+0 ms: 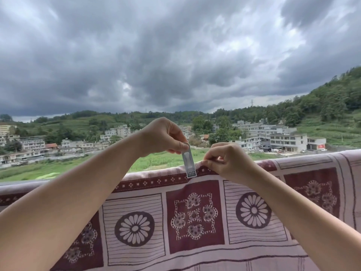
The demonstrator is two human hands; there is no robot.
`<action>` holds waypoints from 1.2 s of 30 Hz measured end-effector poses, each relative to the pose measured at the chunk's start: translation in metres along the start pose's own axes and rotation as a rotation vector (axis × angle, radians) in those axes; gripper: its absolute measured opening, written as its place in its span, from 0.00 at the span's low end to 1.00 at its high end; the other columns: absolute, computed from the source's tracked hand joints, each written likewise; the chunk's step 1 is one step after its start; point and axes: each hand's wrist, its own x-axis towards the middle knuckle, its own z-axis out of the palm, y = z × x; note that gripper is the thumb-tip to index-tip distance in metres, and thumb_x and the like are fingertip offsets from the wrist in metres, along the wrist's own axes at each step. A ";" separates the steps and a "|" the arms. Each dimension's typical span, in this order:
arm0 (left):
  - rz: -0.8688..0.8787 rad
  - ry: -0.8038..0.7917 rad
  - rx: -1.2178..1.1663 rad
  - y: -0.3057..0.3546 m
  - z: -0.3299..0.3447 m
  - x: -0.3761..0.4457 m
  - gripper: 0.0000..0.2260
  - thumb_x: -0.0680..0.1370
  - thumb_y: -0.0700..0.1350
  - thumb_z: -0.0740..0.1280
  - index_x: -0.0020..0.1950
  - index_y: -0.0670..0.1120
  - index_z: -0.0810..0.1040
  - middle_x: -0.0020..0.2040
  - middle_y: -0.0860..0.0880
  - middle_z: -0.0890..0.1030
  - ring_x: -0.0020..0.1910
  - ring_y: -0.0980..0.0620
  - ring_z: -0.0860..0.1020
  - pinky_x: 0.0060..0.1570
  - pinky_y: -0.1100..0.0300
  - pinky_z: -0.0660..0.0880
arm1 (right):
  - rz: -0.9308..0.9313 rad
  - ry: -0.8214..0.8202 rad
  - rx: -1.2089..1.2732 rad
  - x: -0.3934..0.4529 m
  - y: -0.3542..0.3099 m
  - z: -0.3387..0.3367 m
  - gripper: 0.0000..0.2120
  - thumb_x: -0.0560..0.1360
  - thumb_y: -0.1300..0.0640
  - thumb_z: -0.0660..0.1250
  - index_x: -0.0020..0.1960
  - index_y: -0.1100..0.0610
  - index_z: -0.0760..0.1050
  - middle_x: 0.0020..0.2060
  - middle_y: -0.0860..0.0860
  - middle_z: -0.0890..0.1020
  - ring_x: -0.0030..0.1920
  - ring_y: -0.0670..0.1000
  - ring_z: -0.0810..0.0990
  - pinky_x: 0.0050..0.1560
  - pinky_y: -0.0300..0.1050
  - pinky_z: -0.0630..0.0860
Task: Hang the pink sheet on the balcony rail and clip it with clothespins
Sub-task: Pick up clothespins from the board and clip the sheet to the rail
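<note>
The pink sheet [195, 259], printed with maroon squares and flower rounds, hangs over the balcony rail [21, 183] and covers most of it. A pale grey clothespin [188, 163] stands upright on the sheet's top fold, its jaws over the fabric. My left hand [163, 136] pinches the clothespin's upper end. Just to the right, my right hand [227, 160] grips the sheet's top edge with closed fingers; something small and pale shows between them, too hidden to name.
The bare grey rail shows only at the far left. Beyond it lie a green field, low white buildings, wooded hills and a dark cloudy sky. The sheet runs on past the right edge of the view.
</note>
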 end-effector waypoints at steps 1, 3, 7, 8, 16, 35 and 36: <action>0.010 0.013 -0.008 -0.002 0.001 -0.001 0.02 0.68 0.36 0.71 0.37 0.41 0.80 0.32 0.47 0.80 0.28 0.62 0.78 0.34 0.70 0.78 | -0.004 0.022 0.003 0.000 0.000 0.001 0.05 0.69 0.61 0.69 0.41 0.63 0.81 0.35 0.50 0.78 0.35 0.46 0.76 0.41 0.31 0.73; 0.017 0.035 -0.028 -0.005 0.003 -0.005 0.02 0.69 0.37 0.70 0.38 0.43 0.80 0.33 0.48 0.79 0.29 0.61 0.78 0.37 0.69 0.78 | 0.006 0.027 0.013 -0.001 0.000 0.001 0.05 0.69 0.62 0.68 0.42 0.63 0.81 0.34 0.49 0.78 0.34 0.43 0.74 0.40 0.29 0.74; 0.003 0.022 -0.052 -0.005 0.000 -0.008 0.04 0.71 0.39 0.68 0.43 0.47 0.77 0.39 0.51 0.78 0.40 0.55 0.77 0.45 0.65 0.78 | 0.038 -0.006 0.033 0.000 -0.004 -0.002 0.04 0.70 0.62 0.68 0.43 0.62 0.81 0.32 0.42 0.76 0.33 0.38 0.72 0.35 0.23 0.71; 0.005 -0.006 -0.053 -0.003 -0.001 -0.008 0.04 0.72 0.38 0.68 0.44 0.47 0.76 0.40 0.51 0.78 0.41 0.55 0.77 0.47 0.65 0.77 | 0.040 -0.010 0.027 0.000 -0.004 -0.002 0.04 0.70 0.63 0.68 0.42 0.61 0.81 0.32 0.41 0.75 0.32 0.38 0.72 0.35 0.23 0.70; -0.040 0.006 -0.060 -0.001 0.005 -0.012 0.04 0.75 0.39 0.64 0.48 0.44 0.76 0.40 0.52 0.77 0.40 0.57 0.77 0.47 0.62 0.78 | 0.052 -0.008 0.008 -0.001 -0.007 -0.002 0.04 0.69 0.62 0.68 0.43 0.62 0.80 0.33 0.47 0.77 0.33 0.39 0.73 0.39 0.24 0.72; 0.516 0.632 0.762 -0.025 0.093 -0.049 0.18 0.69 0.38 0.65 0.58 0.37 0.73 0.58 0.38 0.79 0.62 0.41 0.71 0.69 0.51 0.61 | 0.111 -0.121 -0.429 -0.053 -0.008 -0.024 0.23 0.73 0.56 0.64 0.66 0.60 0.66 0.62 0.55 0.74 0.60 0.54 0.74 0.64 0.48 0.70; 0.535 0.610 0.745 -0.026 0.110 -0.048 0.17 0.69 0.39 0.63 0.58 0.38 0.73 0.58 0.39 0.79 0.63 0.43 0.69 0.69 0.52 0.58 | 0.120 -0.110 -0.494 -0.062 -0.004 -0.027 0.24 0.73 0.56 0.64 0.67 0.59 0.64 0.65 0.56 0.72 0.64 0.55 0.71 0.67 0.52 0.66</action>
